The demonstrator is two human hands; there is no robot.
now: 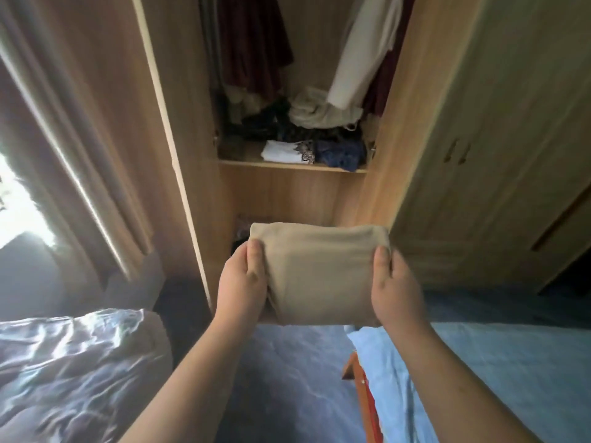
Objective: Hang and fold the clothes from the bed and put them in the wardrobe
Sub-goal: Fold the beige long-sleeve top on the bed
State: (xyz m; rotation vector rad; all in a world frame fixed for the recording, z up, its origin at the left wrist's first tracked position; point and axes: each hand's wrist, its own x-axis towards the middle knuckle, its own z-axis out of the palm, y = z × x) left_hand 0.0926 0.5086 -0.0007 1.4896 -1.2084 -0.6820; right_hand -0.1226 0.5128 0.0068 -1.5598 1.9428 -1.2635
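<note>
A folded beige garment (319, 270) is held in the air in front of the open wardrobe (287, 193). My left hand (241, 276) grips its left edge with the thumb on top. My right hand (395, 276) grips its right edge the same way. On the wardrobe shelf (291, 166) lie a folded white garment (284, 151) and a blue patterned one (340, 155), with a loose heap of clothes behind. Dark red and cream clothes (361, 52) hang above the shelf.
The wardrobe's left door (172, 139) stands open beside a curtain (80, 155) and bright window. A closed wardrobe door (499, 139) is on the right. Below are a bed with blue-grey bedding (287, 378), a light blue cloth (479, 378) and an orange wooden piece (361, 394).
</note>
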